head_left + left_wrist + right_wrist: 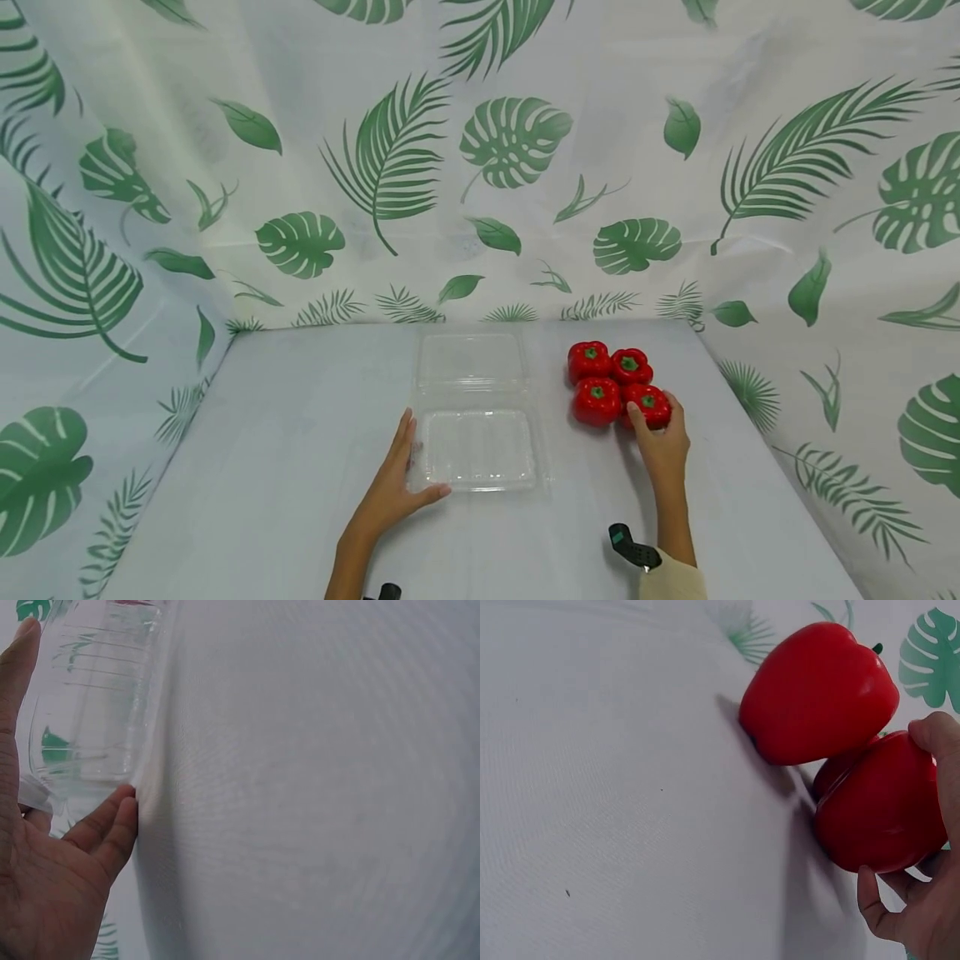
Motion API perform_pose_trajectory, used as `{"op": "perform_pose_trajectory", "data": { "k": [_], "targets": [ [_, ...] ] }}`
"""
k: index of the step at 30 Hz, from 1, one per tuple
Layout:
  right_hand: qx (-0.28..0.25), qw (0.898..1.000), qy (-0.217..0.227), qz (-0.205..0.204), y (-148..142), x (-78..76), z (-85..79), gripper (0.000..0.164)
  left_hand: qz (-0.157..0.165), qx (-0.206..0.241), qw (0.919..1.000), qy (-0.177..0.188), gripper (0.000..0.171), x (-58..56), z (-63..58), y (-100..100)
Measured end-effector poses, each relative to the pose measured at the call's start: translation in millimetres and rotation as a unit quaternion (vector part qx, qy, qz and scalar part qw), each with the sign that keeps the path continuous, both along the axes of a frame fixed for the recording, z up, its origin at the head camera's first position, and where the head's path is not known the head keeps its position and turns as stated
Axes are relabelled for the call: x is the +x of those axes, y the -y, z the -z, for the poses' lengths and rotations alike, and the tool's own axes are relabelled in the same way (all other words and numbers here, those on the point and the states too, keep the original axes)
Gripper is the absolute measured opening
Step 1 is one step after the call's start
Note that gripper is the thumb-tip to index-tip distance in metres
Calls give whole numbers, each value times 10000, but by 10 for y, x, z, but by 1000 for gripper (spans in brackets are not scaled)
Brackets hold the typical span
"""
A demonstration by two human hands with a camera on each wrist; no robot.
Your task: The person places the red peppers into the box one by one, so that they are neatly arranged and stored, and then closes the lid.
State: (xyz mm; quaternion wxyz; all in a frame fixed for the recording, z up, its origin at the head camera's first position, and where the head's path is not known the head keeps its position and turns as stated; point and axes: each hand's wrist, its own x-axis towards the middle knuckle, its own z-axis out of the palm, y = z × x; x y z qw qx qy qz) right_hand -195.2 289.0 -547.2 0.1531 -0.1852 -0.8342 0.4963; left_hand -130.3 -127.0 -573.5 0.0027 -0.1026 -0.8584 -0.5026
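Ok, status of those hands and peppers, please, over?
Right hand gripping front-right red pepper. Left hand at left edge of clear container. Lid open. Another pepper sits between gripped one and container.

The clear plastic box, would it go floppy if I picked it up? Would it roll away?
The clear plastic box is probably light, because it looks thin and see-through. Its open lid might flop about, since it seems joined along just one edge. It likely won't roll, because its shape is rectangular, not round.
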Motion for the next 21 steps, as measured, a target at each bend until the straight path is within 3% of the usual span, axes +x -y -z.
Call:
{"op": "perform_pose_trajectory", "data": {
  "k": [9, 21],
  "targets": [
    [730, 9967, 17, -354, -92, 30, 15, 65, 78, 12, 9999, 112, 119, -5, -43, 8],
    [548, 9957, -120, -734, -150, 33, 101, 78, 104, 19, 9999, 48, 118, 1, -52, 24]
  ]
}}
